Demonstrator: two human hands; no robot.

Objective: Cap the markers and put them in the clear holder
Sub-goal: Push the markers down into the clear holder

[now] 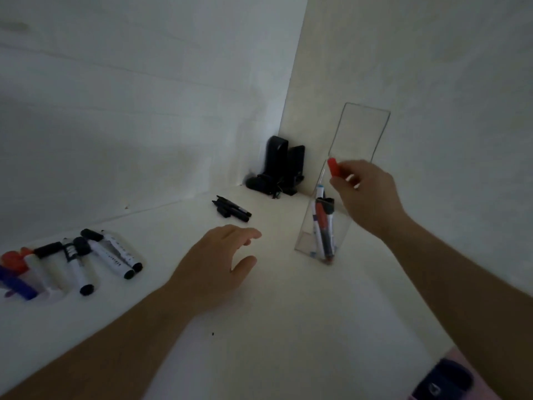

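A clear holder [357, 131] stands on the white table at the right, leaning toward the wall. Inside it stand capped markers [324, 226], red and black among them. My right hand [366, 192] is raised over the holder's mouth and pinches a red-capped marker [334, 167], whose body is mostly hidden by my fingers. My left hand [219, 261] hovers over the table's middle with fingers relaxed, holding nothing. Several white markers with black caps [106, 255] lie at the left, and red and blue markers [16, 272] lie at the far left edge.
Two thin black pens [232, 210] lie near the back of the table. A black stand with a cable [278, 168] sits in the corner against the walls. A dark item on pink cloth [441, 382] shows at the bottom right.
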